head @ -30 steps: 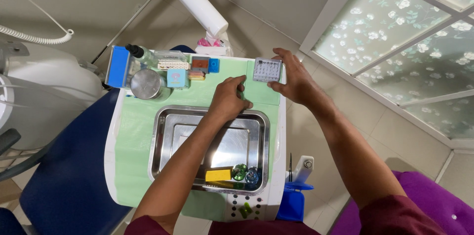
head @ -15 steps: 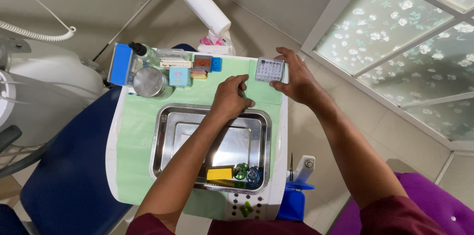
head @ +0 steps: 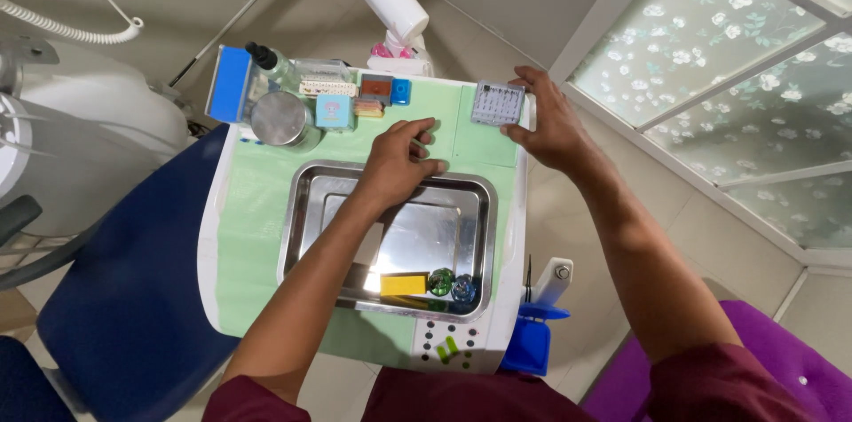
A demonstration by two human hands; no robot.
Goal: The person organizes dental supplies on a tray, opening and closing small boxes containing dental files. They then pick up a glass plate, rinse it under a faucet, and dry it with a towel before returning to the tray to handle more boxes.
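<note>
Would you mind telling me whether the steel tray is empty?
Not empty: the steel tray holds a yellow block and two small round jars at its near edge.

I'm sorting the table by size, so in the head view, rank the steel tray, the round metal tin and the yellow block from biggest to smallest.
1. Steel tray
2. Round metal tin
3. Yellow block

Grey gridded block [head: 497,103], pale green mat [head: 257,200], silver tray [head: 306,209]
</note>
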